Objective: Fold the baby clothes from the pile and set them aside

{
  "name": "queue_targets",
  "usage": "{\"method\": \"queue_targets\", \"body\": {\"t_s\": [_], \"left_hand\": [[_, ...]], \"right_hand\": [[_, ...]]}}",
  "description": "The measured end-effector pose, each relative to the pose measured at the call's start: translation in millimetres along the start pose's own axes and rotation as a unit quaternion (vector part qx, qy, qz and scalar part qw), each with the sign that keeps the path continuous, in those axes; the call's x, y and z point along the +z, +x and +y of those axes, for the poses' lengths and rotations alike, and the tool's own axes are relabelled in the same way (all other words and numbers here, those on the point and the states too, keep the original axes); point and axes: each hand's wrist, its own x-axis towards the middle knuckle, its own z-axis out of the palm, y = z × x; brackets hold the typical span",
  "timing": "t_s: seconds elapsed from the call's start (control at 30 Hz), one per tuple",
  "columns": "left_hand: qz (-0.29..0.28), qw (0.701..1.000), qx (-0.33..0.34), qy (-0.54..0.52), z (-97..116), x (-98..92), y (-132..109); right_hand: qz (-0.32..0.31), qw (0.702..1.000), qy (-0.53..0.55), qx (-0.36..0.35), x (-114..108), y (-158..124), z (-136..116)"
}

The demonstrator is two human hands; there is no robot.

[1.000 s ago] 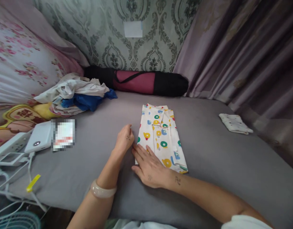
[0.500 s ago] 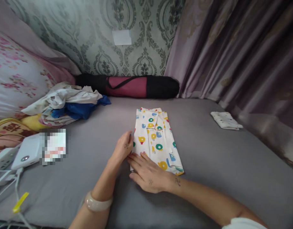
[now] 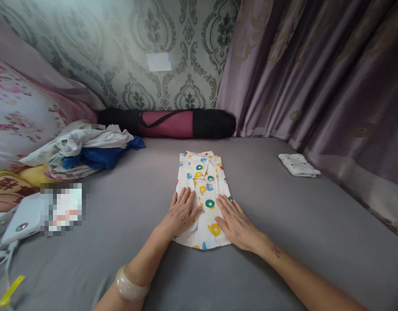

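A white shirt (image 3: 203,194) with colourful cartoon prints lies partly folded on the grey bed sheet (image 3: 266,207), its sides and sleeves turned inward and its collar at the far end. My left hand (image 3: 183,211) rests flat on the shirt's left side with fingers spread. On the right edge of the cloth lies my right hand (image 3: 236,220), also flat with its fingers out. Neither hand grips the fabric. The lower hem shows as a curve between the two wrists.
A small folded white cloth (image 3: 299,165) lies to the right. At left are a heap of clothes (image 3: 98,147), a white power bank (image 3: 27,218) with cables and a blurred-out item (image 3: 65,209). A black and maroon roll bag (image 3: 166,124) lies along the wall.
My right hand has moved from the shirt's lower left to its right edge. My left hand has gone from beside the shirt onto it. The curved hem is now laid out toward me.
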Motion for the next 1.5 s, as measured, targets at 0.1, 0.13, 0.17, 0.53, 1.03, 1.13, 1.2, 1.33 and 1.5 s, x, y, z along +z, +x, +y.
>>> {"method": "queue_targets", "body": {"t_s": [0.1,0.13,0.17,0.53,1.03,1.13,1.2,1.33,1.5], "left_hand": [[-0.014,0.999,-0.001,0.029,2,0.3,-1],[-0.016,0.999,-0.001,0.034,2,0.0,-1],[-0.017,0.999,-0.002,0.036,2,-0.4,-1],[-0.034,0.999,-0.004,0.030,6,-7.6,-4],[-0.035,0.999,0.008,0.032,3,-5.7,-4],[-0.040,0.999,0.007,0.031,2,-5.0,-3],[-0.036,0.999,0.008,0.032,1,-3.8,-3],[-0.030,0.999,0.004,0.030,4,-4.2,-4],[-0.048,0.998,0.009,0.026,11,-14.7,-12]], "right_hand": [[-0.009,1.000,-0.007,-0.007,-8,2,-4],[-0.008,1.000,-0.007,-0.012,-14,5,-5],[-0.007,1.000,-0.006,-0.019,-22,10,-4],[0.090,0.995,-0.013,0.050,-32,179,74],[0.086,0.985,0.116,0.095,-24,220,77],[0.139,0.955,0.215,0.150,-29,194,76],[0.152,0.936,0.272,0.163,-25,168,77],[0.152,0.905,0.369,0.145,-12,103,74],[0.114,0.925,0.336,0.137,-15,27,55]]}}
